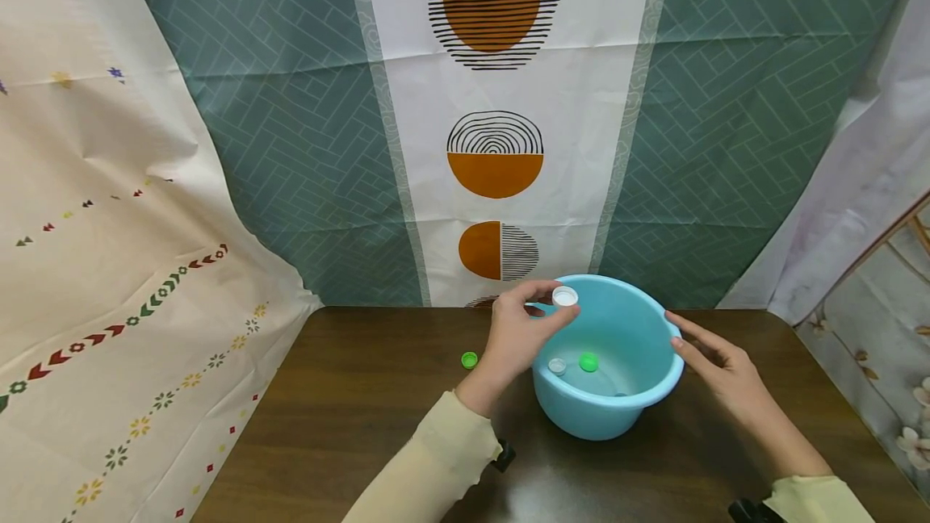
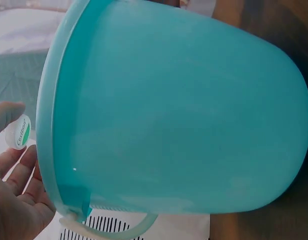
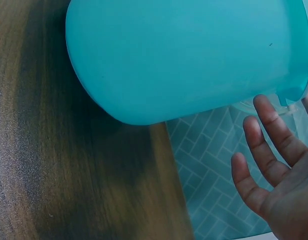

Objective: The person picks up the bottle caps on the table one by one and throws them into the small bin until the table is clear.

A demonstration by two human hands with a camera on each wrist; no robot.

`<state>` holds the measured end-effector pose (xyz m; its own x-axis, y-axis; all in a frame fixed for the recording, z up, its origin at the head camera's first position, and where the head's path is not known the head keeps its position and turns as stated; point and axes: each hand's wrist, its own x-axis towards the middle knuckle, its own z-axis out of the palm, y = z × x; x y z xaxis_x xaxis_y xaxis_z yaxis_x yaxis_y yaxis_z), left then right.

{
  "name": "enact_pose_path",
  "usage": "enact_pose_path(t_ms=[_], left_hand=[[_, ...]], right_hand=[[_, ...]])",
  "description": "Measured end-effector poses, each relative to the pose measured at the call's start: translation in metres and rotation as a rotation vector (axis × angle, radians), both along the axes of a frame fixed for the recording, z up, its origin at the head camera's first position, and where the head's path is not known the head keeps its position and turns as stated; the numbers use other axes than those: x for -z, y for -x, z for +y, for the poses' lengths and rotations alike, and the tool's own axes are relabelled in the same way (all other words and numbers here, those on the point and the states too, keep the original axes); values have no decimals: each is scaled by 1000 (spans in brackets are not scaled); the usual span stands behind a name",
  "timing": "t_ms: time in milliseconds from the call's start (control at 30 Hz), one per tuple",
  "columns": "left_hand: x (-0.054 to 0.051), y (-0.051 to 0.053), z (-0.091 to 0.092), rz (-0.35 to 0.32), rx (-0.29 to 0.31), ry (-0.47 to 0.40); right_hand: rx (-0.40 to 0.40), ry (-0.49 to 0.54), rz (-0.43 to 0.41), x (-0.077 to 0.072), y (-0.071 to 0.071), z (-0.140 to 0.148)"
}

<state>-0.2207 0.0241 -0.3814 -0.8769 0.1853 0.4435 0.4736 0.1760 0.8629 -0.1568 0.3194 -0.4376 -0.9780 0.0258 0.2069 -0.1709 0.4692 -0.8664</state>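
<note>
Left fingers [image 1: 539,287] around one white cap [image 1: 564,297]

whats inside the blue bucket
The blue bucket holds a green cap and a whitish cap. Something small shows partly at the near rim, too little to name; the near wall covers the rest of the floor there.

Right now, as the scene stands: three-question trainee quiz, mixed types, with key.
1. Which hand pinches the white cap?
2. True or false: every green cap in view is inside the blue bucket.
3. Multiple choice: the right hand is at the bucket's A) base, B) rim, C) inside floor.

Key:
1. The left hand.
2. False: one green cap lies on the table.
3. B.
</note>
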Motion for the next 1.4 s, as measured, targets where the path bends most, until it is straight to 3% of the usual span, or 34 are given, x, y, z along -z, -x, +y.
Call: enact_pose_path(t_ms=[1000, 1400], left_hand=[[-6, -3, 15, -27, 22, 31], [-6, -3, 16, -56, -12, 96]], right_hand=[[-3, -4, 16, 1, 2, 2], [-9, 11, 19, 0, 2, 1]])
